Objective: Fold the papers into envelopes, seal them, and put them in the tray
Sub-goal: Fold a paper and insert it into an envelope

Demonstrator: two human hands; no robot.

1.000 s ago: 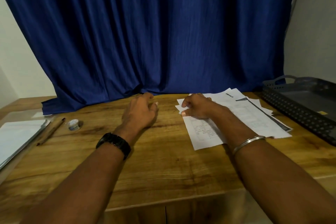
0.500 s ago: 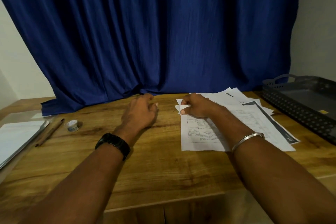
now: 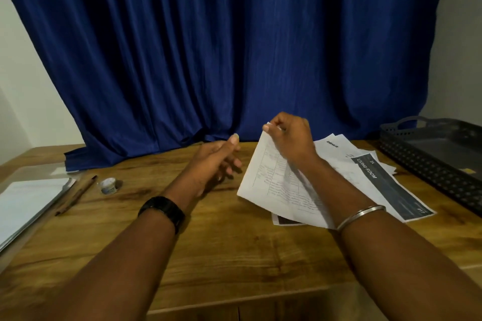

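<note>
Right hand: its thumb and fingers pinch the far corner of a printed sheet; a metal bangle sits on the wrist.
Sheet: tilted, with the pinched corner up in the air. Its near edge is low over the other papers, and I cannot tell whether it touches them.
Left hand: the left hand hovers just left of the sheet, holding nothing. The fingers are loosely apart and the thumb is raised; a black watch is on the wrist.
Papers: a loose fan lying flat on the wooden surface, right of centre.
Tray: dark and perforated, at the right edge of the surface, near the papers.
Left side: a pencil, a small round pot and a pile of white sheets.
Behind: a blue curtain.
</note>
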